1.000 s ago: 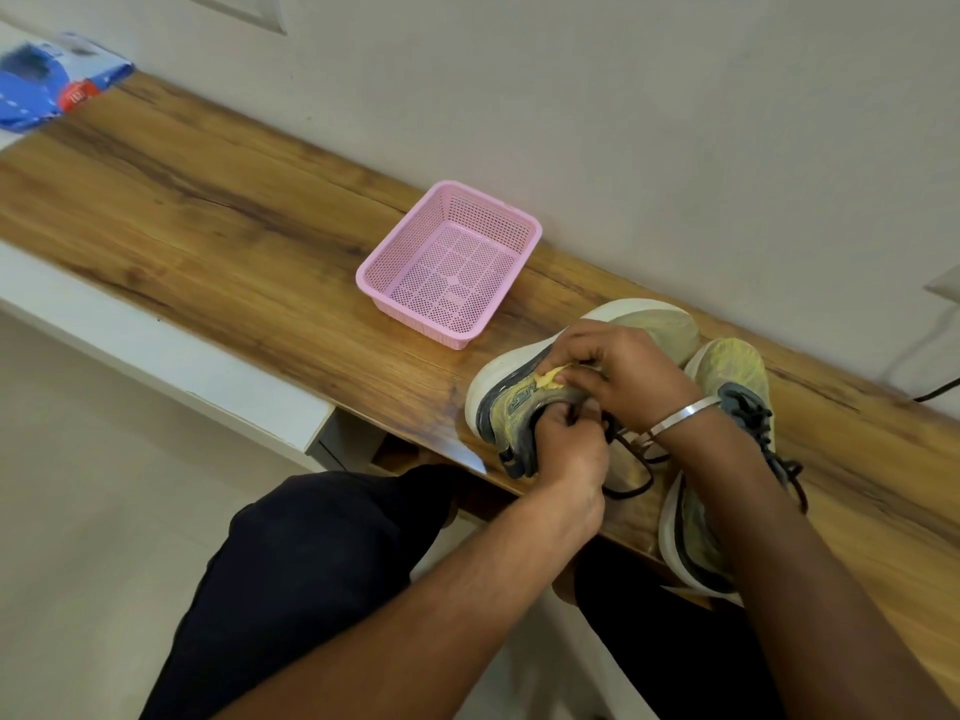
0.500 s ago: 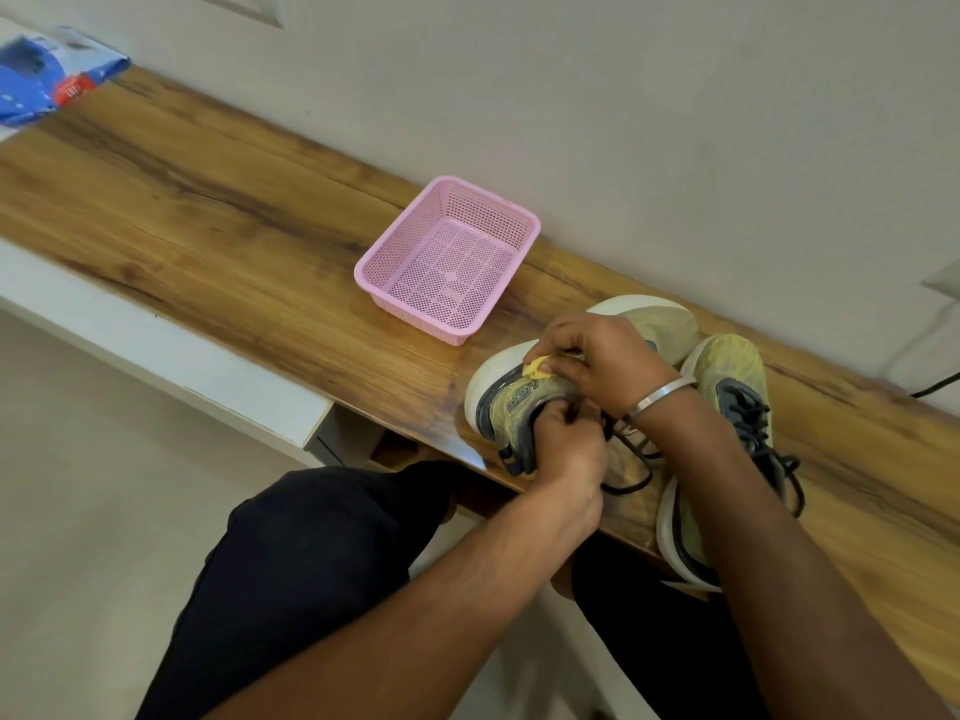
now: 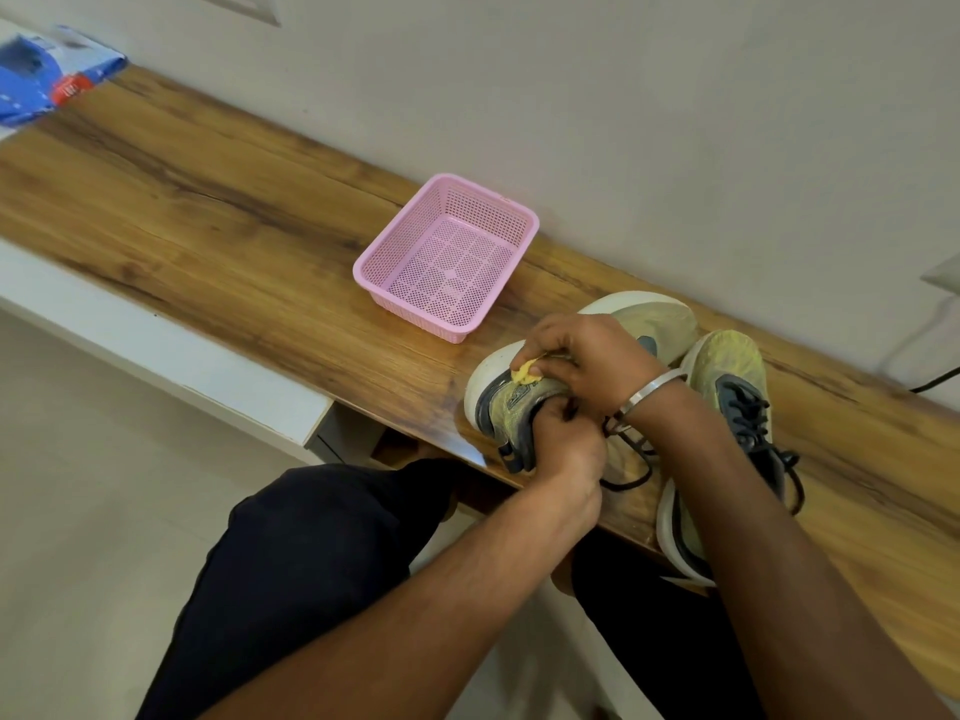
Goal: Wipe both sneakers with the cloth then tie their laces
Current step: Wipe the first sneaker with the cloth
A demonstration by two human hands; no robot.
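Observation:
Two yellow-green sneakers with grey trim and white soles lie on the wooden desk (image 3: pixel 218 236). The left sneaker (image 3: pixel 511 402) is tipped on its side near the front edge. My left hand (image 3: pixel 566 452) grips its collar at the heel. My right hand (image 3: pixel 587 358), with a metal bangle on the wrist, presses a small yellow cloth (image 3: pixel 524 375) against the sneaker's side. Loose black laces (image 3: pixel 631 462) trail between the shoes. The right sneaker (image 3: pixel 737 397) lies beside my right forearm, its laces untied.
A pink mesh basket (image 3: pixel 447 257) stands on the desk behind the sneakers, close to the wall. A blue packet (image 3: pixel 47 77) lies at the far left end. A black cable (image 3: pixel 935 379) runs along the wall at right. My knees are under the desk edge.
My right hand has slid the yellow cloth slightly along the left sneaker's side toward the heel. The left hand keeps its hold on the collar.

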